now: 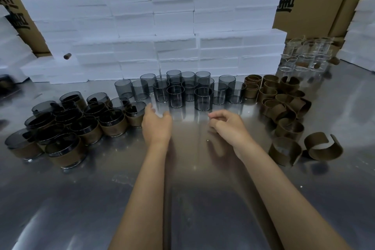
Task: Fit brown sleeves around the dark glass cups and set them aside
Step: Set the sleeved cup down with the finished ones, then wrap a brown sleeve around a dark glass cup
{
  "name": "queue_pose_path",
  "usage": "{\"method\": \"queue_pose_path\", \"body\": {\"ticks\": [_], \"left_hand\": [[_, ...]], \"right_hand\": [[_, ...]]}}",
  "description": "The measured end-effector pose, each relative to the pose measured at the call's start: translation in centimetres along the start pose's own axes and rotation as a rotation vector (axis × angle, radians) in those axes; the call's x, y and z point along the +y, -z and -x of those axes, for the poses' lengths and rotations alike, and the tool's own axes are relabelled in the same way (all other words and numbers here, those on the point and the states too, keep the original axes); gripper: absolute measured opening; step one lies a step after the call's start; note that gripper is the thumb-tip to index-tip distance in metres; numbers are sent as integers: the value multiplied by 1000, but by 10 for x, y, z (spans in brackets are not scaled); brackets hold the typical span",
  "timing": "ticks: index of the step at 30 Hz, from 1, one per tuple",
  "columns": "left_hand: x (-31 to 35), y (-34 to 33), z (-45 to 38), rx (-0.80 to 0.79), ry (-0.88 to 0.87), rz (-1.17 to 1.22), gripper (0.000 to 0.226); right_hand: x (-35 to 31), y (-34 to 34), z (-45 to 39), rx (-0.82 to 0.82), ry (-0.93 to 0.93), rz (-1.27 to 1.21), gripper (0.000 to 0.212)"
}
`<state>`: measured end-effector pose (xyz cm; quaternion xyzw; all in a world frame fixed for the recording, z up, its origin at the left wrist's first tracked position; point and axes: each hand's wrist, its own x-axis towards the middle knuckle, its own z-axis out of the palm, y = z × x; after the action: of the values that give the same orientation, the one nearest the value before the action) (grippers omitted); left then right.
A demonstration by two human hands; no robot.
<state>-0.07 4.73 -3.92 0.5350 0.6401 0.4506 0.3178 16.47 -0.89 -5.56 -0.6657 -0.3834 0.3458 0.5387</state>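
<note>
Both hands hover low over the shiny metal worktop (192, 199), near its middle. The left hand (156, 126) has a loose grip, fingers relaxed and slightly spread, with nothing in it; its fingertips lie just beside the nearest sleeved cup (135, 114) at about 10 o'clock from the hand. The right hand (228, 126) has its fingers loosely curled inward and holds nothing that can be seen.

At 12 o'clock from the hands stands a tight cluster of bare dark glass cups (178, 89), upright, many touching each other. At 9 o'clock sits the group of finished cups wearing brown sleeves (67, 126), packed close together. At 3 o'clock lies a loose heap of brown sleeves (284, 103), some standing as rings, some tipped; one open sleeve (322, 146) lies a little apart at the near end of the heap.

Behind the cups, at 12 o'clock, rises a stacked wall of white foam blocks (158, 32), backed by printed cardboard cartons (308, 0). At 2 o'clock stand clear glass cups (304, 57).
</note>
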Motion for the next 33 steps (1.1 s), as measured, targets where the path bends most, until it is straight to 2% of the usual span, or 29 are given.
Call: {"method": "queue_pose_path", "body": {"ticks": [10,13,18,21,24,28,33], "left_hand": [[-16,-1,-17,114,21,21,66],[-18,-7,-14,98,-56,-20,59],[-15,-15,-11,76,-216,-57,50],[2,-7,-34,73,-378,-211,47],[27,10,-79,100,-464,-483,49],[37,34,-138,30,-278,-807,49],[24,53,-184,-76,-94,-989,46]], "right_hand": [[2,3,-4,10,-24,-17,17],[6,2,-6,53,10,12,16],[11,-6,-6,124,188,167,20],[10,-8,-9,132,214,205,25],[13,-8,-13,143,230,229,25],[18,-10,-18,155,234,254,23],[21,-14,-22,143,255,236,20]]}}
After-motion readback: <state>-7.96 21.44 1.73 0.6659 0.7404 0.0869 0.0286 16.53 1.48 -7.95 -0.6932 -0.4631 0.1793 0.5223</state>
